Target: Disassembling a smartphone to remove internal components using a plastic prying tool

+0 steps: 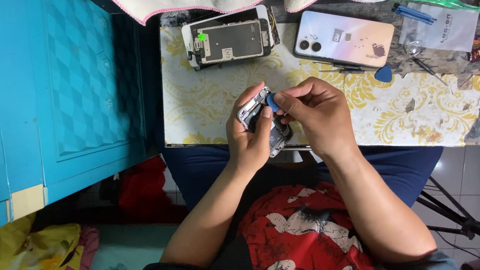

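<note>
**Opened phone body held over tabletop edge, pick at its upper end**

The left hand (249, 137) clasps an opened grey phone body with exposed internals (263, 123), its long axis running from upper left to lower right. The right hand (315, 115) pinches a small blue plastic pick (272, 101) narrowly between thumb and forefinger, touching the body's upper end. Beyond the phone body on the yellow-patterned tabletop (203, 106) lie a detached screen assembly (229, 37) and, right of it, a pale pink phone (344, 40) face down. No containers seen
</note>
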